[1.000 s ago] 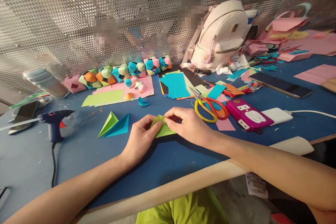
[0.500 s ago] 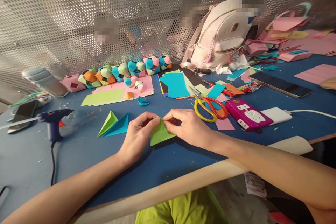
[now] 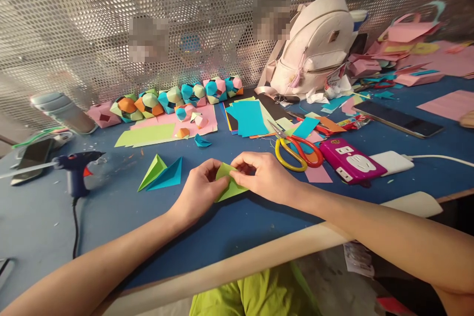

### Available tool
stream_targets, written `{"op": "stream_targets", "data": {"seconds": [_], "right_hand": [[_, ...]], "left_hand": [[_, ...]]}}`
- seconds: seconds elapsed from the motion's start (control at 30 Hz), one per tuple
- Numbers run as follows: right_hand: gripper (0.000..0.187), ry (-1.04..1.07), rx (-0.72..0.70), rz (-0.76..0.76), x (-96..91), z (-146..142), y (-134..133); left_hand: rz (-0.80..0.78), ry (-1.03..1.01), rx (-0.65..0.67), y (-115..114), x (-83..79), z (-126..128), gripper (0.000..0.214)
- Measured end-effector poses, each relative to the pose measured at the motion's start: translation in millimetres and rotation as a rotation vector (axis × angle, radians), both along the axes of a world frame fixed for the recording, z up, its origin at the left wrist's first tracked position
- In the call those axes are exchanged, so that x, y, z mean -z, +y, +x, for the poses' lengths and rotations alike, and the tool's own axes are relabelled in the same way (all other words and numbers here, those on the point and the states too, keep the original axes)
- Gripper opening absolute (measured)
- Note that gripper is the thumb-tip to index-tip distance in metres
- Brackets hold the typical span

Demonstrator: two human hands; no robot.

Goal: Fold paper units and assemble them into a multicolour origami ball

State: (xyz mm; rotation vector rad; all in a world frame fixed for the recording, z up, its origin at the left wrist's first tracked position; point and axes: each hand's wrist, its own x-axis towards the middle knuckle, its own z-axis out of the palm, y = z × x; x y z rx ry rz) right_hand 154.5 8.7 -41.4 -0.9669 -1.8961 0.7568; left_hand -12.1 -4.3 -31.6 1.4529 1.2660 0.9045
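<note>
A piece of green paper (image 3: 230, 190) is held between both hands just above the blue table, near its front edge. My left hand (image 3: 200, 185) pinches the paper's left side, thumb on top. My right hand (image 3: 264, 175) grips the upper right part with thumb and forefinger. The fingertips hide some of the paper's edges. Left of my hands lie a folded green paper piece (image 3: 153, 172) and a folded blue paper piece (image 3: 168, 176), touching each other. A small blue folded piece (image 3: 202, 140) sits farther back.
To the left stands a glue gun (image 3: 77, 168) with its cord. Scissors (image 3: 296, 150), a purple power adapter (image 3: 350, 162) and a phone (image 3: 400, 118) lie to the right. Behind are paper sheets (image 3: 248, 118), several folded paper balls (image 3: 148, 103), a bottle (image 3: 61, 111) and a backpack (image 3: 314, 49).
My left thumb has slid lower across the green paper, and its upper corner now shows between the hands. My right hand stays nearly in place.
</note>
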Motion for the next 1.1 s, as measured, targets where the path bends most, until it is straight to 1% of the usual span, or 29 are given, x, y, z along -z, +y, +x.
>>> {"op": "stream_targets", "data": {"seconds": [0.17,0.3,0.53,0.63,0.9,1.0,1.1], "right_hand": [[0.01,-0.003,0.001,0.035,-0.1,1.0,1.3],[0.007,-0.016,-0.04,0.062,0.2,4.2,2.2],[0.022,-0.051,-0.149,0.256,1.2,10.9,5.2],[0.023,-0.052,-0.166,0.311,2.5,11.9,5.7],[0.023,-0.118,-0.185,0.481,6.1,14.9,5.1],[0.024,-0.151,-0.191,0.509,6.5,16.1,4.4],[0.025,-0.162,-0.192,0.519,6.6,15.6,3.4]], "left_hand": [[-0.022,-0.03,0.009,1.2,1.2,-3.1,0.012],[-0.023,-0.067,0.02,3.1,3.0,-6.4,0.015],[-0.097,-0.192,0.03,4.6,2.0,-7.7,0.011],[-0.112,-0.212,0.036,4.2,0.8,-8.2,0.011],[-0.139,-0.203,0.065,4.5,-2.5,-9.0,0.013],[-0.114,-0.187,0.079,4.3,-2.6,-8.7,0.019],[-0.101,-0.161,0.055,4.0,-2.0,-7.8,0.021]]}}
